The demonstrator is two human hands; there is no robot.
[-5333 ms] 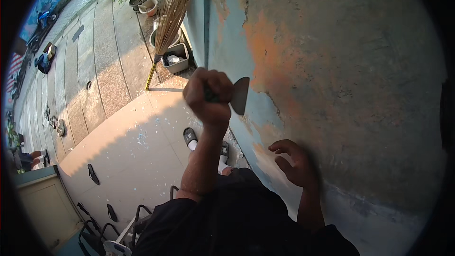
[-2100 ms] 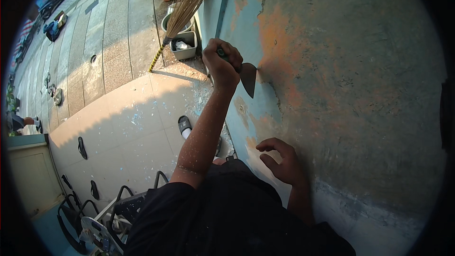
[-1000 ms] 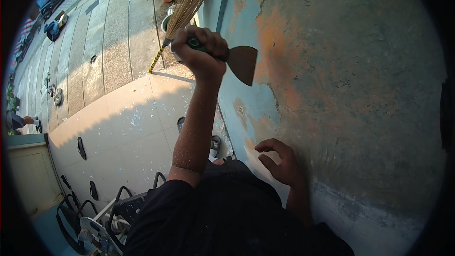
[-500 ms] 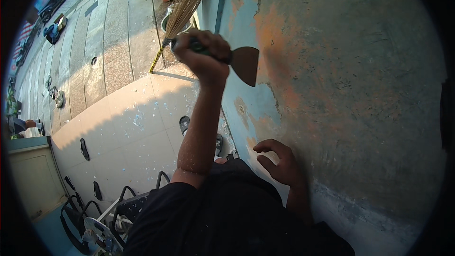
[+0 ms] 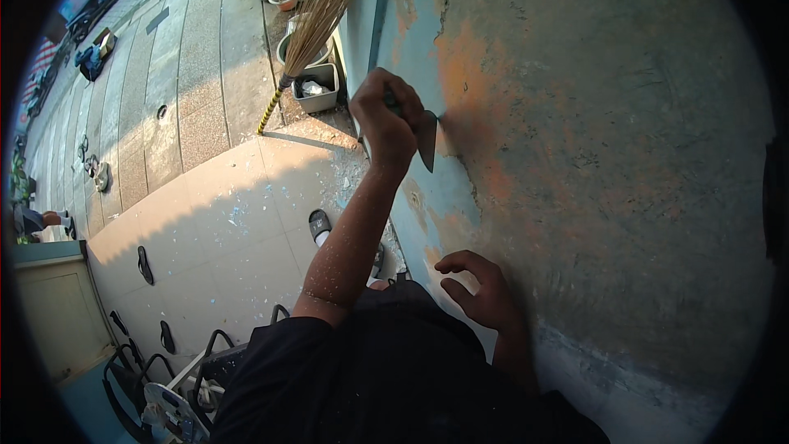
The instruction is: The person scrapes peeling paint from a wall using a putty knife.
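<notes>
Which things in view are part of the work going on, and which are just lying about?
In the work:
- green-handled scraper, held in the left grip
- patchy, partly bare wall

Apparently just lying about:
- upturned twig broom
- grey rectangular tub
- loose black flip-flops

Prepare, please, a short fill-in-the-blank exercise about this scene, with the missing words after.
The ____ hand grips the scraper.
The other hand holds ____.
The broom handle has stripes of black and ____.
On the wall, between pale blue and grey areas, a patch is coloured ____.

Missing words: left; nothing; yellow; orange.
</notes>
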